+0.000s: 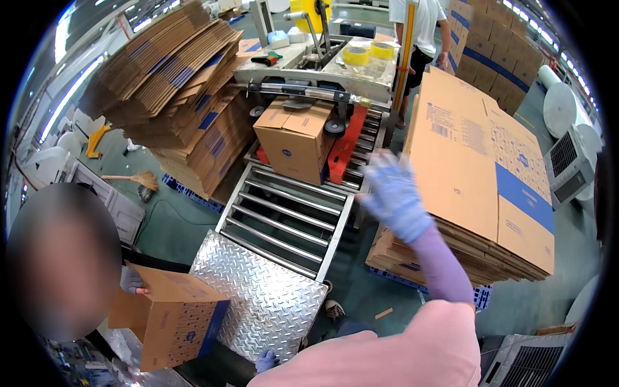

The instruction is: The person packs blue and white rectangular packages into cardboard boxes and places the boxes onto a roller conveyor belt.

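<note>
My right hand [394, 200], in a light blue glove, is raised between the roller conveyor [277, 219] and a stack of flat cardboard sheets [451, 148]. Its fingers are spread and somewhat blurred, with nothing in them. At the near edge of a diamond-patterned metal plate [258, 290] is my left hand [265, 361], also gloved; its visible fingers look stretched out and empty. A closed cardboard box [293, 145] sits in the taping machine [309, 87] at the conveyor's far end. Left of the plate, a co-worker's gloved hand [132, 280] holds an opened cardboard box [184, 322].
A tall, leaning stack of folded cartons [174, 97] stands on a blue pallet at left. Yellow tape rolls [356, 55] lie on the machine's top. Another person [422, 32] stands behind it. A broom [138, 179] lies on the floor, and an air cooler [570, 161] stands at right.
</note>
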{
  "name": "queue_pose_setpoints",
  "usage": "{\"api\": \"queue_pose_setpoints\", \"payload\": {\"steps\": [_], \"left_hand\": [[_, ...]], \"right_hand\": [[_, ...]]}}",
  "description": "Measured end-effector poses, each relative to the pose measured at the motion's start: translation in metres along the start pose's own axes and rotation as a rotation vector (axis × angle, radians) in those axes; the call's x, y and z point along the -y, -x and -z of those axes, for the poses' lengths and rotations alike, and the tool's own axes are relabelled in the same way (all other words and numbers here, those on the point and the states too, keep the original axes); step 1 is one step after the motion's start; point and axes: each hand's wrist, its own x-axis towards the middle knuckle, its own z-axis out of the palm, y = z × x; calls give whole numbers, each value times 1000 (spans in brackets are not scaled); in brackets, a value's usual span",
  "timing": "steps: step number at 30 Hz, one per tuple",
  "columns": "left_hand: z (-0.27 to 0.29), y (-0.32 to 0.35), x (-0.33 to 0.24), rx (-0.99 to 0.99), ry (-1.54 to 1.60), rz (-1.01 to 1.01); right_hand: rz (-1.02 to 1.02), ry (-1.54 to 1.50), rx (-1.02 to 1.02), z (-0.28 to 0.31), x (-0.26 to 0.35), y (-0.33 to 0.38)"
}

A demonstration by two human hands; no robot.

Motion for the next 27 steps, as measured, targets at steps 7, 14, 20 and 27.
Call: {"api": "queue_pose_setpoints", "payload": {"steps": [7, 14, 20, 27], "left_hand": [[-2, -12, 22, 192, 188, -141], [38, 31, 50, 53, 236, -201], [79, 52, 95, 50, 314, -145], [93, 66, 18, -109, -231, -875]], "right_hand": [[-252, 244, 237, 25, -45, 127], [-198, 167, 184, 37, -46, 131], [-166, 158, -233, 90, -15, 135], [694, 53, -291, 200, 274, 116]]}}
